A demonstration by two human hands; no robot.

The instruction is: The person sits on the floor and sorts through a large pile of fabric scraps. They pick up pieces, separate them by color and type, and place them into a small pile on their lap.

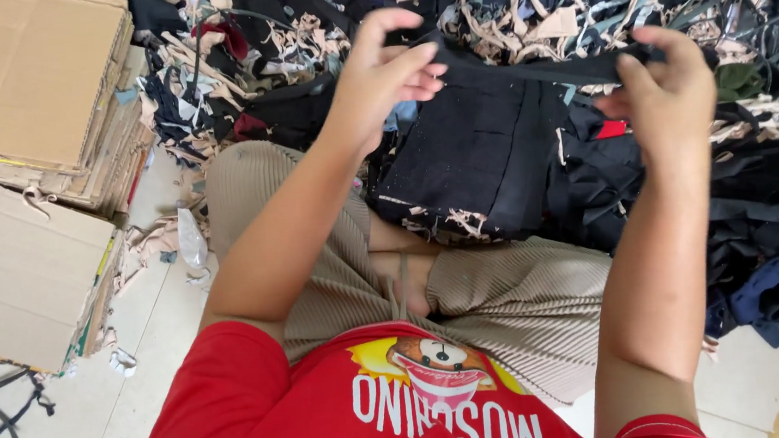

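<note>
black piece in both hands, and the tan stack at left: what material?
Black piece: looks like soft matte woven or knit fabric; it stretches and folds between left hand and right hand. Tan stack: corrugated cardboard, fluted torn edges showing.

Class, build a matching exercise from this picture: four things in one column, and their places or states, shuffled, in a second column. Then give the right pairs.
Things:
1. black fabric strip
2. flattened cardboard stack
3. red shirt
4. heap of dark fabric scraps

Places or states:
A. worn by the person, at the bottom
B. stretched between the left hand and right hand
C. piled at upper left
D. spread over the floor at right

Pairs: 1-B, 2-C, 3-A, 4-D
</note>
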